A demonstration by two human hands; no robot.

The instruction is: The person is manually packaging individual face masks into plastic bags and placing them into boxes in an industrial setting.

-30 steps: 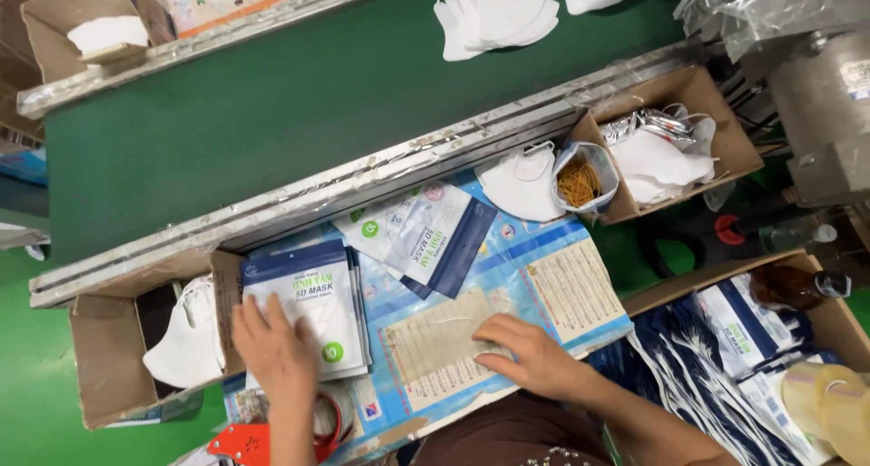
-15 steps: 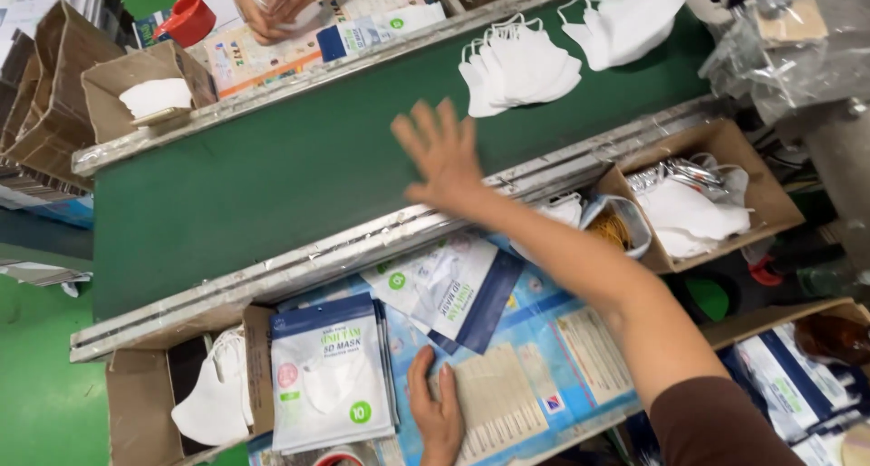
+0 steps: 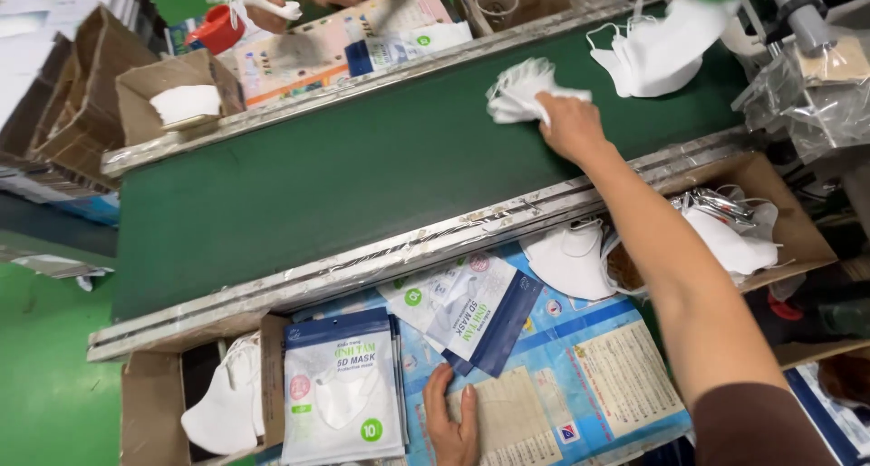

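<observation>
Mask stack (image 3: 518, 90): one bunch pinched by right hand (image 3: 569, 126) on belt (image 3: 362, 185); left hand (image 3: 450, 421) flat, fingers together

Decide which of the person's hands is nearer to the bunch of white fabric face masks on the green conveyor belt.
Right. The right hand grips the bunch of white fabric face masks on the green conveyor belt; the left hand rests flat on the near worktable, well away.

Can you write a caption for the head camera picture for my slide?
Right hand grabs a bunch of white masks on the green belt; left hand rests on the table.
</observation>
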